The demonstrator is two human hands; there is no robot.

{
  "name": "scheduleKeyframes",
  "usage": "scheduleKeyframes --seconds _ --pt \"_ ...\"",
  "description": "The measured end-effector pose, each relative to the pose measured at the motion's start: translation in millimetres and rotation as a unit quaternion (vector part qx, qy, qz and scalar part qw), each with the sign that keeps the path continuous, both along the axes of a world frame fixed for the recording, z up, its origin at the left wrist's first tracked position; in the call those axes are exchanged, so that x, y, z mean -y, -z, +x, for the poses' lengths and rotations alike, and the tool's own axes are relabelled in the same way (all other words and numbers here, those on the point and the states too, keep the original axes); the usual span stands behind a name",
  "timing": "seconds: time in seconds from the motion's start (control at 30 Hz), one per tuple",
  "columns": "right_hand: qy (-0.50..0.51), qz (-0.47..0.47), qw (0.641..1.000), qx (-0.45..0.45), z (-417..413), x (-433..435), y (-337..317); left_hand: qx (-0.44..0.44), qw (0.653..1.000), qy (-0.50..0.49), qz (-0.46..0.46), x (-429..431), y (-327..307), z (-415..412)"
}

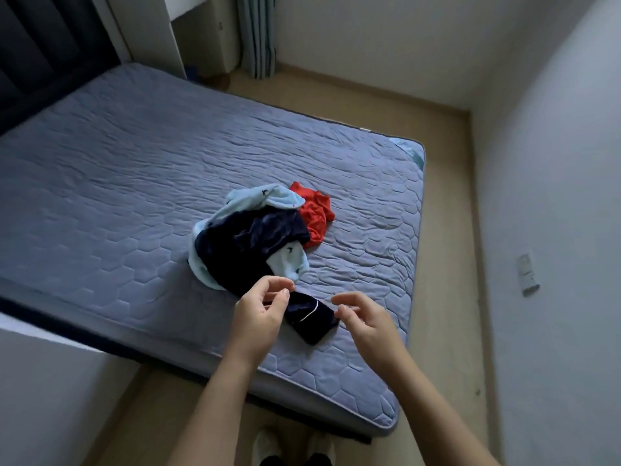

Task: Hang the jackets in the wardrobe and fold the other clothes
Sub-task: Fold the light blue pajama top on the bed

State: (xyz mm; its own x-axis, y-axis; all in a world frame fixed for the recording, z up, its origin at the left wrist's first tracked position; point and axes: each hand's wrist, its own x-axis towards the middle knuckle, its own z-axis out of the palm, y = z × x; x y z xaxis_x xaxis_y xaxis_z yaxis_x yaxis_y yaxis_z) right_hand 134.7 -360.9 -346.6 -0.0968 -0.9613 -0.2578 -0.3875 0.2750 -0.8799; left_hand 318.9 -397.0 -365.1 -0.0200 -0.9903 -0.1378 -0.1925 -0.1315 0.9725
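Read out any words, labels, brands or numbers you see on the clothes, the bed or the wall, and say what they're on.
No text can be read.
Light blue garment: small dark printed marks, too small to tell as letters.
Mattress: white tag at its far edge, too small to read.
Wall plate: blurred, nothing legible.

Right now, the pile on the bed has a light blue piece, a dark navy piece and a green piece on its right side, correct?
No: the right-side piece is red, not green; the head view shows it. The light blue piece and dark navy piece do lie in the pile on the bed.
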Motion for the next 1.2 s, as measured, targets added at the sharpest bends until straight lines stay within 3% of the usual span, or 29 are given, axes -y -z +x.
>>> scheduleKeyframes --seconds 0.3,0.47,0.77,0.87,1.0,1.1,1.2 --pt "-0.011 0.096 0.995 -0.009 21 76 65 0.067 0.993 -0.02 0.096 40 73 43" --pt "0.007 0.118 0.993 -0.028 64 149 115 0.053 0.991 -0.031 0.121 125 117 77" --pt "-0.044 0.213 0.969 -0.116 181 290 288 0.281 0.947 0.044 0.148 299 256 194" --pt "-0.037 0.169 0.965 -0.197 199 324 322 0.315 0.937 0.0 0.153 346 299 210" --pt "-0.117 0.097 0.955 -0.254 220 374 351 0.297 0.931 -0.078 0.198 399 351 223" --pt "-0.199 0.149 0.92 -0.304 226 393 379 0.153 0.928 -0.122 0.316 414 380 221" --pt "-0.189 0.177 0.906 -0.334 220 388 398 0.033 0.931 -0.021 0.363 406 394 205"
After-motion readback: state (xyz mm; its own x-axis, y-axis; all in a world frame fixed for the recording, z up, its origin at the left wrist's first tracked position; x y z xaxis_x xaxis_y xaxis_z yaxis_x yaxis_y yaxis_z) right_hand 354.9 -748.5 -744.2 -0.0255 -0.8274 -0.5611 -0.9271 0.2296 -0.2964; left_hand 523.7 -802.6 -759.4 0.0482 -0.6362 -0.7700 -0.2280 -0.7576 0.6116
